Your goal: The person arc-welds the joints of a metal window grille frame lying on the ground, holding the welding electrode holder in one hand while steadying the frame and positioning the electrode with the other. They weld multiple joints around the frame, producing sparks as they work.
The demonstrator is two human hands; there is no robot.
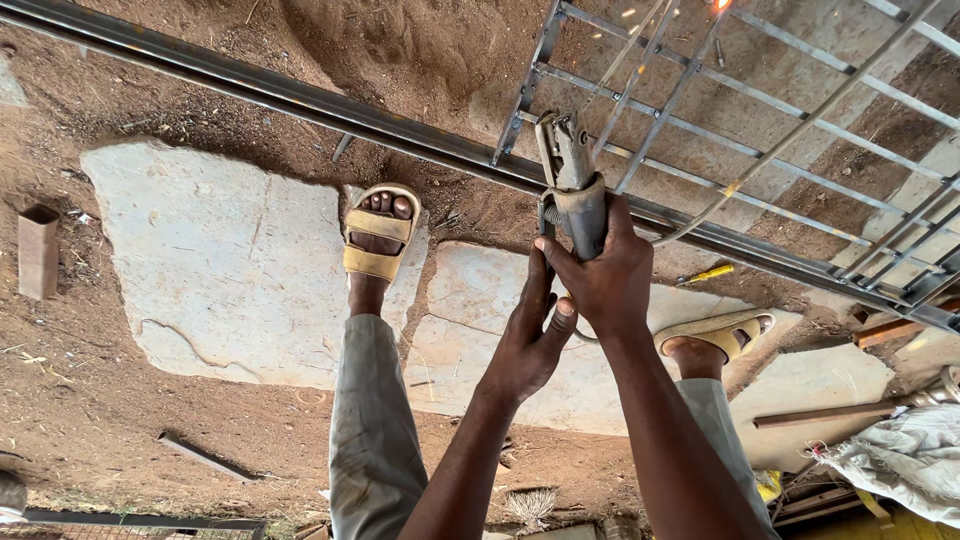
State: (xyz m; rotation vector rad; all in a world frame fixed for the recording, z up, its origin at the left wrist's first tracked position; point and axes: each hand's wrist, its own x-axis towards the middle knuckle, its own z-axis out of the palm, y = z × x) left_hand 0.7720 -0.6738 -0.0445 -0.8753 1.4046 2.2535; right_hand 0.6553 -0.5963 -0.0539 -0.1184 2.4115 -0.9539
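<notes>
My right hand [605,275] is closed around the handle of a grey welding electrode holder [570,170], jaws pointing away from me. My left hand [530,335] reaches up from below, its fingers resting against my right hand and the holder's base. A thin rod runs from the jaws to bright sparks [720,6] at the top edge, on a metal grid frame [700,130] of thin bars. A long dark steel bar [300,100] crosses the ground in front of my sandalled feet [378,235].
Flat stone slabs [220,270] lie in reddish dirt. A short rectangular tube piece [38,252] stands at far left. A yellow-handled tool [710,273] lies by the bar. A white sack [900,460] and a wooden stick [830,411] are at lower right. Wire mesh [130,525] is at bottom left.
</notes>
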